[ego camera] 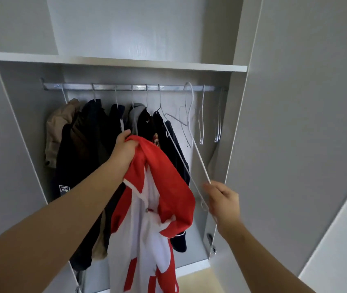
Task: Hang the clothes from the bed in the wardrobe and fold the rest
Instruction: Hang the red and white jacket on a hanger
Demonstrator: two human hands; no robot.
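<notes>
Filling almost the whole view, the open grey wardrobe (235, 127) stands with its door (299, 134) swung out to the right and a white shelf (121, 61) running across above the hanging space. Under the shelf a metal rail (126, 87) carries a row of clothes on wire hangers: dark jackets (87, 144) packed close together, a beige garment (58, 127) at the far left and a grey piece (135, 112) among the dark ones. In front of this row hangs the red and white garment (147, 208) – bunched at its top and trailing down past the bottom edge of the view, off any hanger. The left hand (123, 151) grips it by that bunched red top, fingers curled tight into the cloth, just in front of the hung jackets. To the right of the clothes, empty hangers (201, 121) dangle from the rail. One white wire hanger (201, 163) tilts out towards the person; the right hand (223, 199) pinches its lower corner between thumb and fingers – beside the garment, not touching it
</notes>
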